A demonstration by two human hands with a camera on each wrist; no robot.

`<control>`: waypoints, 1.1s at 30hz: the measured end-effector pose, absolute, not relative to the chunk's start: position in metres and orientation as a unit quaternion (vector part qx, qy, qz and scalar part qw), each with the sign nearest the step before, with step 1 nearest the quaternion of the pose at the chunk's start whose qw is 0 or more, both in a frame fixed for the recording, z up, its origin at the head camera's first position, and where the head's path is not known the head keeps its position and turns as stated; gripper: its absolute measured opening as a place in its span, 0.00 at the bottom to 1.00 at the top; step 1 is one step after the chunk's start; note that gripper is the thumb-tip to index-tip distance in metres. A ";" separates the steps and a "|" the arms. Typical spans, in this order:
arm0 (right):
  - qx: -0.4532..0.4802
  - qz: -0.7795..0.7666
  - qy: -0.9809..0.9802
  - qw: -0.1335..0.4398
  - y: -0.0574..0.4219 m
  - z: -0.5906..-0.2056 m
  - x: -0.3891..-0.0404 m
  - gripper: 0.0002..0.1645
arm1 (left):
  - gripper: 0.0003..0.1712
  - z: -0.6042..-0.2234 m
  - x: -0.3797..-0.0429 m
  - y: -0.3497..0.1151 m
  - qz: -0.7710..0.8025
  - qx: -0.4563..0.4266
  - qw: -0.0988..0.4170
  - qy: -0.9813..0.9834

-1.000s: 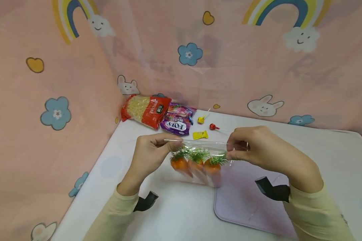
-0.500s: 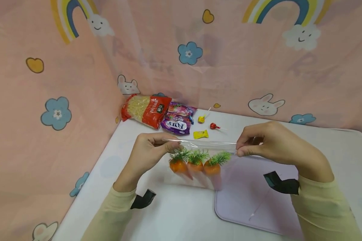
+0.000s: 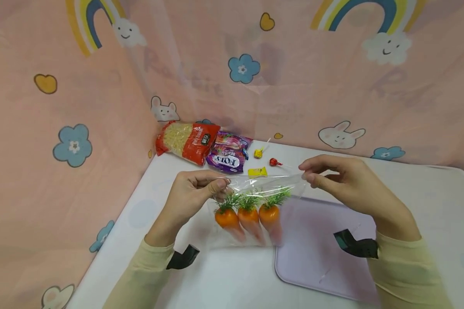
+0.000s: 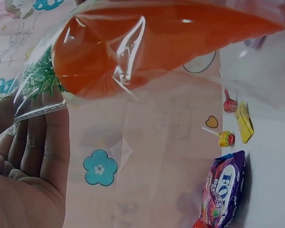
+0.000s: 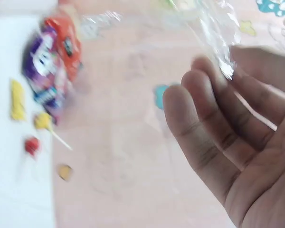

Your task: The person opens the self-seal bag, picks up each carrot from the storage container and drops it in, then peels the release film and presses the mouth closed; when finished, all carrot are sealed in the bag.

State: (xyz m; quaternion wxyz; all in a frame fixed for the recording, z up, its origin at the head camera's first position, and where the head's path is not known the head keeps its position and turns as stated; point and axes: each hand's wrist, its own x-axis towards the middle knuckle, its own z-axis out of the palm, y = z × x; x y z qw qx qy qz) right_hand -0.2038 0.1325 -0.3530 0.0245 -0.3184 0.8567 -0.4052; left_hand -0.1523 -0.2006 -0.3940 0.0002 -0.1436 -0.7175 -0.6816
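Pale yellow sleeves (image 3: pixel 147 274) with black wrist straps (image 3: pixel 181 257).

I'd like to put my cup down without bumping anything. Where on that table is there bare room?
Bare patches: the white table right of the right hand, and the near strip in front of the clear bag, left of the lilac mat. Crowded: the far left corner, with the noodle packet, purple candy bag and lollipops.

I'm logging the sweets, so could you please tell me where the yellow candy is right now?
In the head view the yellow candy lies on the white table behind the clear bag, beside the red lollipop.
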 end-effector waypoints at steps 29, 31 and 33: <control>-0.375 -0.388 0.840 0.052 0.127 -0.354 -0.197 0.13 | 0.10 -0.390 -0.142 -0.208 -0.550 -0.217 0.108 -0.800; -0.378 -0.405 0.830 0.055 0.124 -0.359 -0.197 0.12 | 0.10 -0.390 -0.143 -0.209 -0.583 -0.210 0.088 -0.779; -0.379 -0.420 0.822 0.062 0.121 -0.364 -0.195 0.10 | 0.11 -0.389 -0.143 -0.208 -0.603 -0.210 0.073 -0.766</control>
